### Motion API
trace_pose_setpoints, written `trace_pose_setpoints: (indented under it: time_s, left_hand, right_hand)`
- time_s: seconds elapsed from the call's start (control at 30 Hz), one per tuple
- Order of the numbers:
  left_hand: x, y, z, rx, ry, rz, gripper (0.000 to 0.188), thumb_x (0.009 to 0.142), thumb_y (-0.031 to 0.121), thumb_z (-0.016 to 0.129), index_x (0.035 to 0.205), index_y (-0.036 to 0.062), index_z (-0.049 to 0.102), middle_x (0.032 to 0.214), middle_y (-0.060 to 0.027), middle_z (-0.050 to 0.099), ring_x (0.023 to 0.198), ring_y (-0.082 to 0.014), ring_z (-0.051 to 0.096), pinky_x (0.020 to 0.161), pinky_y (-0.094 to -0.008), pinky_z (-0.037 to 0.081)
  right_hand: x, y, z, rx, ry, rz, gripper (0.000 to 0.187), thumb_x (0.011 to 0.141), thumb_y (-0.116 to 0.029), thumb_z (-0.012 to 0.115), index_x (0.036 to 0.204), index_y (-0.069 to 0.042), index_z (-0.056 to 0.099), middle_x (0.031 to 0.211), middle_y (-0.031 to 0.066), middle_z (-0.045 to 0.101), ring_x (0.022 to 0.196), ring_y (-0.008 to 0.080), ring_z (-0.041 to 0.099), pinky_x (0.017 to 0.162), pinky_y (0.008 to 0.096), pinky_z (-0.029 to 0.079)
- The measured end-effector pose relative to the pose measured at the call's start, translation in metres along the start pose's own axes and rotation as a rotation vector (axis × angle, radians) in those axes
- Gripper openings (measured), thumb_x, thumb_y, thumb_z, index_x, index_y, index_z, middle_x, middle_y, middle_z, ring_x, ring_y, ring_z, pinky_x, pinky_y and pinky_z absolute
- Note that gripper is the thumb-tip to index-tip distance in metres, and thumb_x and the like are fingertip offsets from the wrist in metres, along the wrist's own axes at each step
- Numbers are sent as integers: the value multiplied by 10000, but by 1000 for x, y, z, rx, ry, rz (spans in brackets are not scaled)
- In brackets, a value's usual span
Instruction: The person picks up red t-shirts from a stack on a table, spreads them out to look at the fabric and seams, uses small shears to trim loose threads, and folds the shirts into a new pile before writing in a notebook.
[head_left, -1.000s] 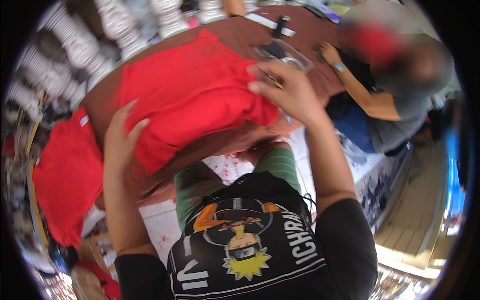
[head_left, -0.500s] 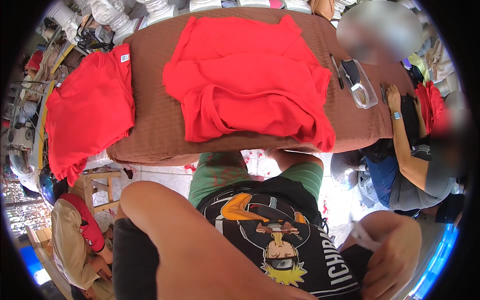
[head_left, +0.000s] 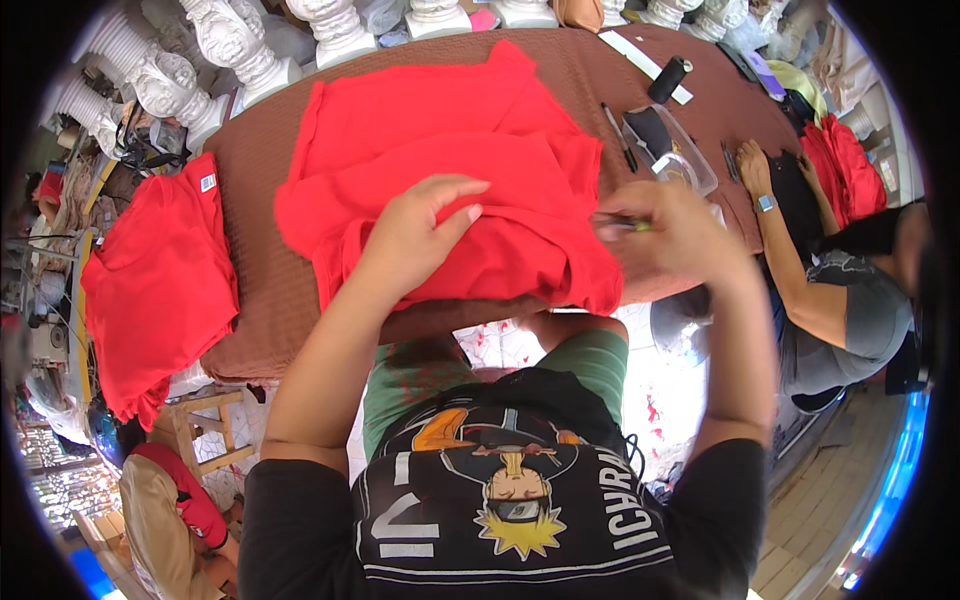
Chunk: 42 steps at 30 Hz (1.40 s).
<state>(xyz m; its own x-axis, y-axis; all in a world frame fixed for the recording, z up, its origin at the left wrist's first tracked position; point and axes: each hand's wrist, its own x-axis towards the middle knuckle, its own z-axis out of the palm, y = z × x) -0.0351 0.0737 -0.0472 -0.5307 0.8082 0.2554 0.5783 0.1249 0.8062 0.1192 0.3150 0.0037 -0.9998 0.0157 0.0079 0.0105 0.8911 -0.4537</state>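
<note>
A red cloth garment lies spread and partly bunched on the brown-covered table in front of me. Over its near folds is my left hand, thumb and forefinger apart, holding nothing; whether it touches the cloth I cannot tell. My right hand, smeared by motion, is closed around a small dark tool with a yellow-green part at the garment's right edge. The tool's exact kind does not show.
Folded red garments overhang the table's left end. A black pen, clear plastic box, black thread spool and white strip lie right. A co-worker's hand rests farther right. White balusters line the back.
Both hands have come up from near my body to the red garment, the right one now showing the small tool. The view has shifted, revealing the spool and white strip.
</note>
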Motion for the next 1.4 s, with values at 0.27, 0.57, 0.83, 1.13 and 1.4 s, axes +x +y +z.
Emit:
trace_pose_setpoints:
  time_s: [0.27,0.57,0.83,1.13,1.4]
  left_hand:
    - [-12,-61,31,481,194,9,134,722,58,632,852,46,600,879,-90,624,876,-285,597,779,-377,470]
    - [-9,-29,-70,382,512,-184,393,692,-57,558,1064,68,583,1094,-167,581,1052,-325,549,918,-400,430]
    - [-40,-8,5,270,198,-315,695,789,253,669,1348,-27,364,1287,-271,472,1223,-345,460,1021,-368,355]
    - [-43,-28,23,-242,264,-359,656,837,216,658,1373,-6,351,1213,-232,538,1115,-232,540,950,-319,412]
    - [-35,-18,27,-534,268,-353,516,866,78,610,1341,35,411,1192,-126,526,1077,-135,514,935,-272,417]
  right_hand:
    - [32,-6,103,91,253,75,274,732,-135,675,988,-50,630,839,115,613,760,302,606,701,378,486]
    - [10,1,27,189,804,63,198,769,18,643,955,-44,618,861,86,627,745,169,616,668,274,475]
    - [6,55,43,-71,845,325,180,815,-114,644,985,-56,628,953,123,645,863,286,629,744,352,485]
    - [-10,35,58,328,658,300,172,839,-142,648,977,-40,649,905,99,680,829,153,639,755,282,483]
    - [9,-6,101,485,419,129,159,802,-81,640,954,-33,637,898,111,652,833,271,634,746,319,484]
